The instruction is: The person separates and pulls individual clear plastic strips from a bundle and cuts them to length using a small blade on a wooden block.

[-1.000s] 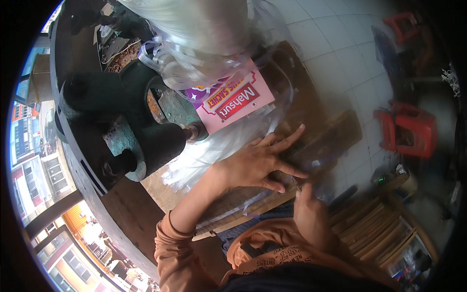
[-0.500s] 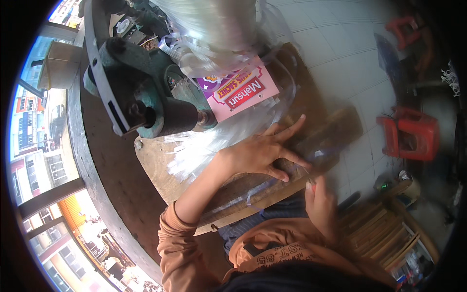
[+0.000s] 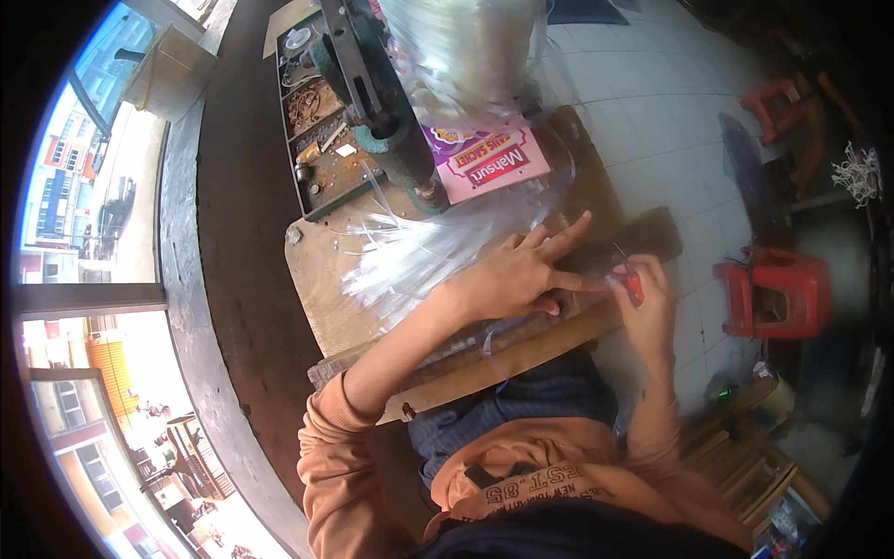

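My left hand [image 3: 517, 279] lies palm down over the near side of the wooden board [image 3: 317, 270], its fingers spread. Beneath and beside it fans a bundle of clear plastic strips [image 3: 400, 261]. My right hand [image 3: 647, 312] is closed around a small red-handled tool [image 3: 634, 287] with a thin metal shaft pointing up and away. My left index fingertip reaches close to the right hand's fingers; whether they touch, I cannot tell. A single strip hangs over the board's front edge near my lap.
A large roll of clear plastic strip [image 3: 466, 56] stands behind a pink printed card [image 3: 494, 163]. Left of them are a green metal machine [image 3: 396, 154] and a compartment tray [image 3: 326, 186] of small parts. A red stool [image 3: 778, 293] stands at right; a bucket [image 3: 168, 74] sits far left.
My right hand has risen and moved right with the red-handled tool, whose shaft now points upward. My left hand stays spread on the board. The view has shifted, showing more of the tray.
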`<action>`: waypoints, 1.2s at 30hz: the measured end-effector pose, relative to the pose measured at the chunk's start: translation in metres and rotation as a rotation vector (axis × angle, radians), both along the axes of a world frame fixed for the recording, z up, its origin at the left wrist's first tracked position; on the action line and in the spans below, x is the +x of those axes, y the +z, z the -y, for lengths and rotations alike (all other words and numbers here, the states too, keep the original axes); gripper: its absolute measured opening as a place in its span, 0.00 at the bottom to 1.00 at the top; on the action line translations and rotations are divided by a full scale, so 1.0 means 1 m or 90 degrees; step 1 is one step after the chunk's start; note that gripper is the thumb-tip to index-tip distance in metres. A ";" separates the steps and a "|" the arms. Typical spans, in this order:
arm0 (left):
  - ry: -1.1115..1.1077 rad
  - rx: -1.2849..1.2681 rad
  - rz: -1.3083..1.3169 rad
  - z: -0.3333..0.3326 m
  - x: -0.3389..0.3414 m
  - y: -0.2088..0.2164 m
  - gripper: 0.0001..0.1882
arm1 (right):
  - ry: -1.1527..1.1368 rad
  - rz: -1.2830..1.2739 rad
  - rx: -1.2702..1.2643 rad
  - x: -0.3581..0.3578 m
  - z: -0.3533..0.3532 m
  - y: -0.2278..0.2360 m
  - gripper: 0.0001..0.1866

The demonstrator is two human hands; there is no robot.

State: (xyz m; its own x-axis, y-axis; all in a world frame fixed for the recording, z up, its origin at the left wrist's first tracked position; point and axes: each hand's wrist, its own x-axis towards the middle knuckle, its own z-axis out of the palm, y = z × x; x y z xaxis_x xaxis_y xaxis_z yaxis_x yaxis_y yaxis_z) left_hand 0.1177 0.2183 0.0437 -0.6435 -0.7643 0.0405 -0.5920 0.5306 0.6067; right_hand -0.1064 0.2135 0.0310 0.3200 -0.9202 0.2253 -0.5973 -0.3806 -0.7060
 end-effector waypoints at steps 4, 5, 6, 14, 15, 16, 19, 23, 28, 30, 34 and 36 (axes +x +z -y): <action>0.195 -0.089 0.066 -0.030 -0.007 -0.004 0.26 | 0.024 -0.033 -0.011 0.002 -0.001 0.007 0.09; 0.194 -0.104 0.062 -0.036 -0.008 -0.006 0.24 | 0.025 -0.034 -0.002 0.002 -0.002 0.009 0.08; 0.193 -0.118 0.058 -0.040 -0.009 -0.008 0.23 | 0.025 -0.035 0.007 0.002 -0.002 0.009 0.08; 0.245 -0.126 -0.006 -0.052 -0.023 -0.012 0.10 | 0.026 -0.109 -0.079 -0.007 -0.001 0.012 0.06; 0.239 -0.120 -0.002 -0.053 -0.024 -0.010 0.10 | 0.024 -0.101 -0.101 -0.010 0.000 0.012 0.06; 0.233 -0.116 0.002 -0.055 -0.025 -0.008 0.09 | 0.015 -0.115 -0.089 -0.011 -0.001 0.016 0.06; 0.282 -0.105 -0.116 -0.056 -0.025 -0.005 0.09 | 0.007 -0.108 -0.096 -0.012 -0.001 0.020 0.06; 0.421 0.001 -0.331 -0.056 -0.012 0.024 0.09 | 0.005 -0.107 -0.088 -0.012 -0.003 0.023 0.05; 0.657 -0.116 -0.701 -0.074 0.038 0.041 0.08 | 0.016 -0.095 -0.071 -0.014 -0.005 0.023 0.05; 0.743 -0.268 -0.804 -0.096 0.076 0.052 0.08 | 0.031 -0.099 -0.065 -0.012 -0.006 0.025 0.05; 0.920 -0.561 -0.832 -0.133 0.112 0.091 0.09 | 0.050 -0.110 -0.066 -0.012 -0.006 0.027 0.06; 0.931 -0.702 -0.768 -0.153 0.132 0.103 0.09 | 0.056 -0.115 -0.063 -0.013 -0.006 0.028 0.06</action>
